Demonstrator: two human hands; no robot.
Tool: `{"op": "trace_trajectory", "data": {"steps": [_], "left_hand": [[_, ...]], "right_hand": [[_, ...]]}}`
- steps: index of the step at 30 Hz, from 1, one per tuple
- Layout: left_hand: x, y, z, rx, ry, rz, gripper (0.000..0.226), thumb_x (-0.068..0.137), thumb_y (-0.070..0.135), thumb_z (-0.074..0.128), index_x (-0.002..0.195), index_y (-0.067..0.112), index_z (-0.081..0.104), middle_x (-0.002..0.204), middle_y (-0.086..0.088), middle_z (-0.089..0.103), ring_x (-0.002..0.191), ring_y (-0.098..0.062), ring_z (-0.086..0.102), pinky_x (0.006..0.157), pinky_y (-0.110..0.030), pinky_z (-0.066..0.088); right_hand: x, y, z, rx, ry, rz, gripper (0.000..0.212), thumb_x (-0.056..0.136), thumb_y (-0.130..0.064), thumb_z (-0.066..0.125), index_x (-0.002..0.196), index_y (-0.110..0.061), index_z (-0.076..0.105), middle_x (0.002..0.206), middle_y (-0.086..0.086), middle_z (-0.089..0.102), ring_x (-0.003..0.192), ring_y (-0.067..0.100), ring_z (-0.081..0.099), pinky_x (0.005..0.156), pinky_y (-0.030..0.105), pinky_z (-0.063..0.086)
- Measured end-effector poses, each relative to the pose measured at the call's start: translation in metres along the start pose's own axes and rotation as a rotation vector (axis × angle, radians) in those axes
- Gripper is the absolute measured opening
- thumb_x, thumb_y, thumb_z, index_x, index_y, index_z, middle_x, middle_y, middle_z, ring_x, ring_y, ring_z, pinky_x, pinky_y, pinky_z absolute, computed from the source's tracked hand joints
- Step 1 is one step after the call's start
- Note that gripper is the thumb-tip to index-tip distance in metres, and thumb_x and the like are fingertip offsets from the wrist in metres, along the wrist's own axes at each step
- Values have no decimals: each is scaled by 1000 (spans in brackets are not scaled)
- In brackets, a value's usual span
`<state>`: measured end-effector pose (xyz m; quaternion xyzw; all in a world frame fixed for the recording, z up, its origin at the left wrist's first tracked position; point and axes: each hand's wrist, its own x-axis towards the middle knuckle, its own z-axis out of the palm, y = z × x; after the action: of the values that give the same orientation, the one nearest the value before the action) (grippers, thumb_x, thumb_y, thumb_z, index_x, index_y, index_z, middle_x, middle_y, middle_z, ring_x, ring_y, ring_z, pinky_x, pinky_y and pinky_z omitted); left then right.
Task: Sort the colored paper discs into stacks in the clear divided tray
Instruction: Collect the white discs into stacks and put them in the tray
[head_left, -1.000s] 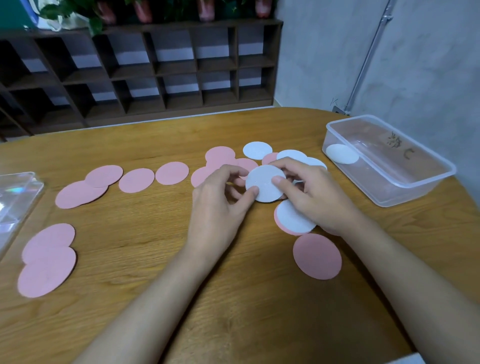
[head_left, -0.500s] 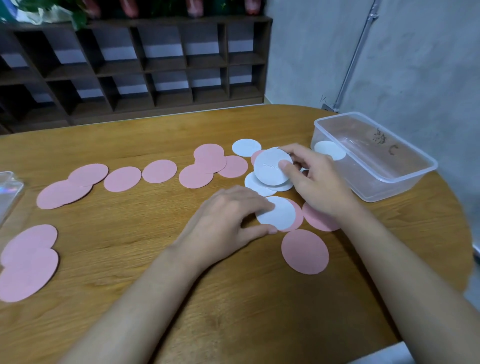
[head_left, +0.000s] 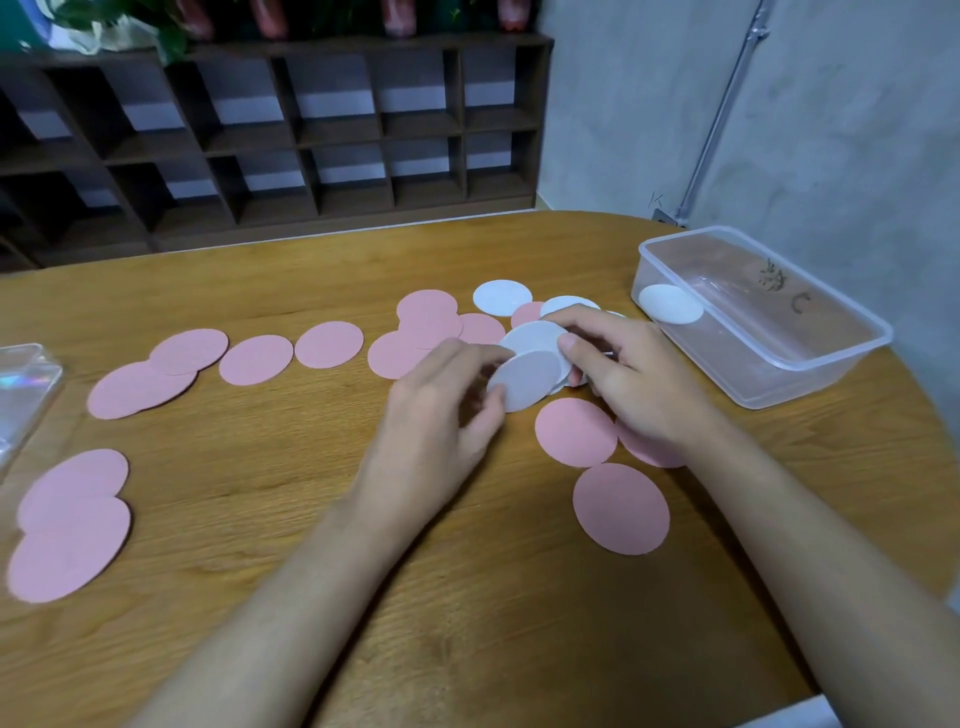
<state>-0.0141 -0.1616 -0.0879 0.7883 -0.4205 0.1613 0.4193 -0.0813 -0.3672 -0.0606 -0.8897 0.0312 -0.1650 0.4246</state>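
Observation:
My left hand pinches a white disc, lifted and tilted above the table. My right hand grips another white disc just behind it; the two discs overlap. More white discs lie behind my hands. Pink discs lie under and in front of my right hand, and several more pink ones spread across the table to the left. A clear plastic tray stands at the right with one white disc in its near corner.
The round wooden table ends close behind the tray at a grey wall. A clear plastic lid or box lies at the left edge. A dark shelf unit stands behind the table.
My left hand picked a white disc off the pink one and raised it toward my right hand's disc. The pink disc beneath now lies uncovered.

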Motion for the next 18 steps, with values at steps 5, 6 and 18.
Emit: {"op": "trace_trajectory", "data": {"steps": [5, 6, 18], "left_hand": [[1, 3, -2, -120, 90, -176, 26, 90, 3, 76, 113, 14, 74, 103, 6, 75, 77, -7, 71, 72, -9, 53], [1, 4, -2, -145, 92, -214, 27, 89, 4, 76, 114, 15, 74, 97, 6, 76, 77, -6, 72, 72, -8, 53], [21, -8, 3, -156, -13, -248, 25, 87, 16, 84, 111, 17, 75, 91, 8, 77, 85, -7, 70, 74, -8, 48]], "right_hand": [[-1, 0, 4, 54, -43, 37, 32, 106, -16, 47, 121, -33, 69, 72, -2, 63, 69, 6, 57, 64, 18, 41], [-2, -1, 4, 64, -46, 44, 32, 106, -16, 46, 121, -33, 70, 72, 0, 64, 68, 6, 57, 65, 18, 41], [-4, 6, -3, -57, 50, 18, 20, 103, -23, 55, 116, -33, 66, 82, 3, 63, 75, 19, 56, 68, 36, 48]]}}
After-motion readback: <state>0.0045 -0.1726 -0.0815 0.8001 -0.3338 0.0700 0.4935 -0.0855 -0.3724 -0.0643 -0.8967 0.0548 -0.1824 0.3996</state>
